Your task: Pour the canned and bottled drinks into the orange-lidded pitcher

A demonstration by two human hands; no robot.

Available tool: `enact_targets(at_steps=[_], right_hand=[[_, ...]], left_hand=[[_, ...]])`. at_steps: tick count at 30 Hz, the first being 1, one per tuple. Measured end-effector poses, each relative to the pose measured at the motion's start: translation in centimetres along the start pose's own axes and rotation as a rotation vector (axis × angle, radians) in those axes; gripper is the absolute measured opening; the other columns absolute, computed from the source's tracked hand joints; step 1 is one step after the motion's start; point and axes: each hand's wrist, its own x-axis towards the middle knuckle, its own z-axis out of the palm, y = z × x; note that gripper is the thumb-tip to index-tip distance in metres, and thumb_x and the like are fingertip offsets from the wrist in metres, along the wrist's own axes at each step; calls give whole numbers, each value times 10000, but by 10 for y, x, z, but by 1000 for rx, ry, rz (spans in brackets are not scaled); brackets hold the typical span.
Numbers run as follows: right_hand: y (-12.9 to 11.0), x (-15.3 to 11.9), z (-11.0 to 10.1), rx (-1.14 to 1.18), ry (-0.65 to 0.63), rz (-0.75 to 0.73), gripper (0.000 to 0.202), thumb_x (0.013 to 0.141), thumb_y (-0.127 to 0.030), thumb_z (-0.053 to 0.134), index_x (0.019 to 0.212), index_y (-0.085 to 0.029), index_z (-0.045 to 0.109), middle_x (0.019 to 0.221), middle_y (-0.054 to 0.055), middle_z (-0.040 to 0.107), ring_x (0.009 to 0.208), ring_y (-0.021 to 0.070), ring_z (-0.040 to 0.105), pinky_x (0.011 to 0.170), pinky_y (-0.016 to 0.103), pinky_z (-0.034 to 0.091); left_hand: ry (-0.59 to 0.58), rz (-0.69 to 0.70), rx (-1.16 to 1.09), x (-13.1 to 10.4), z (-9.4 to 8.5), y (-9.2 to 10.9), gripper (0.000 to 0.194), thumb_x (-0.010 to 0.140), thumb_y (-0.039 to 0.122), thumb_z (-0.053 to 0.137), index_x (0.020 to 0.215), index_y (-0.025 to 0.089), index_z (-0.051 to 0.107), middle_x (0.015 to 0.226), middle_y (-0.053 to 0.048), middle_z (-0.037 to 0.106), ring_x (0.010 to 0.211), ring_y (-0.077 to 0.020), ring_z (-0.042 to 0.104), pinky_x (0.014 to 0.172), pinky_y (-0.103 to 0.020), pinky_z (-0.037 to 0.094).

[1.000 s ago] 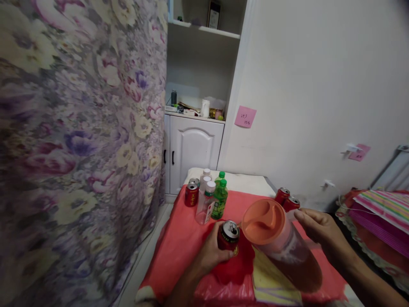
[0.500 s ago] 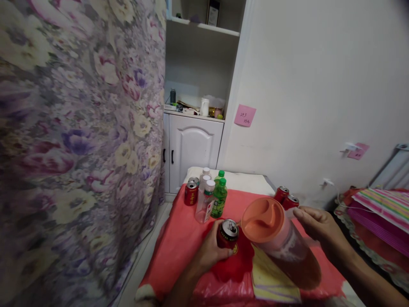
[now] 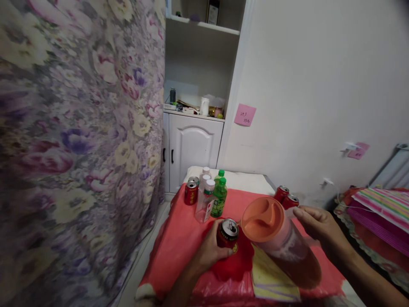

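Note:
My left hand is wrapped round a dark red drink can whose top is open. Below the can lies a bright red scalloped mat or dish. My right hand grips the handle of a clear plastic pitcher with an orange lid. The pitcher is tilted to the left and holds brownish liquid. Its spout sits right at the can's rim, and a thin brownish stream shows there. Under the pitcher lies a folded yellow cloth.
Clear bottles with white caps, green bottles and red cans stand at the table's back left. More red cans stand behind the pitcher. A floral curtain hangs on the left; a white cabinet stands behind.

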Motion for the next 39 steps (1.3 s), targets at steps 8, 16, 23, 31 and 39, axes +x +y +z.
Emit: enact_targets(at_steps=[8, 16, 23, 31, 39], right_hand=[[-4, -3, 1, 25, 2, 36, 589, 768, -717, 670, 592, -241, 370, 599, -74, 200, 563, 107, 175, 508, 267, 143], [-9, -2, 1, -8, 7, -8, 584, 770, -727, 662, 556, -225, 454, 565, -64, 235, 540, 109, 203, 493, 273, 190], [-13, -3, 2, -45, 16, -16, 618, 751, -779, 636, 545, -227, 451, 546, -61, 238, 529, 111, 213, 483, 275, 212], [-17, -5, 5, -31, 20, -34, 588, 779, -703, 664, 511, -217, 468, 520, -55, 260, 511, 106, 242, 482, 278, 220], [-17, -3, 5, -47, 15, -46, 593, 772, -713, 664, 500, -221, 476, 508, -56, 252, 496, 114, 271, 481, 280, 276]], left_hand=[[7, -15, -6, -1, 0, 2, 742, 532, 129, 822, 1220, 186, 547, 1225, -101, 678, 1197, -325, 598, 1054, -416, 445], [-8, -14, -40, -1, -1, 1, 715, 536, 161, 853, 1189, 201, 566, 1190, -80, 692, 1167, -321, 613, 1030, -419, 459], [-8, -38, -34, 0, -2, -2, 740, 521, 120, 817, 1206, 201, 547, 1203, -84, 683, 1183, -320, 596, 1034, -415, 438], [-22, -36, -29, 0, -1, -2, 737, 530, 134, 817, 1209, 192, 536, 1203, -93, 684, 1178, -325, 600, 1032, -423, 435], [-26, -35, -47, 0, -2, -2, 756, 532, 144, 832, 1224, 188, 530, 1220, -99, 675, 1189, -325, 595, 1036, -420, 433]])
